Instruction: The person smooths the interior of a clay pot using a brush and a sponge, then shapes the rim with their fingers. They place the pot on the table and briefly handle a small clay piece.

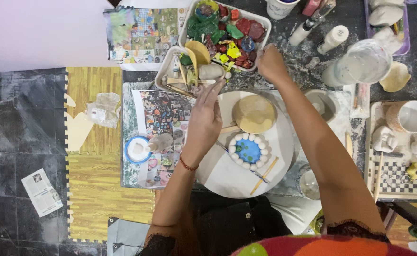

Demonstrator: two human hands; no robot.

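On the round white board (pixel 227 175) in front of the person sits a small clay piece (pixel 249 150) with a blue middle ringed by white beads; the ring looks closed all the way round, so that part of the work seems done. Just above it on the same board lies a flat tan clay disc (pixel 254 114), smooth and bare, which I judge is not yet decorated. The left hand (pixel 203 121) reaches up toward the small white tray (pixel 163 71) that holds tools and a lump of grey clay (pixel 210 71); its fingers (pixel 214 90) are stretched out and slightly apart, gripping nothing that can be seen, their tips just short of the lump. The right hand (pixel 271 64) rests at the edge of the larger white tray (pixel 261 19) full of red, green and blue clay pieces; its fingers are curled downward and mostly hidden, so I cannot tell whether they pinch anything. A wooden stick (pixel 265 175) lies on the board beside the beaded piece, untouched. A clear cup of cloudy water (pixel 362 64) stands well to the right on the counter (pixel 303 61).
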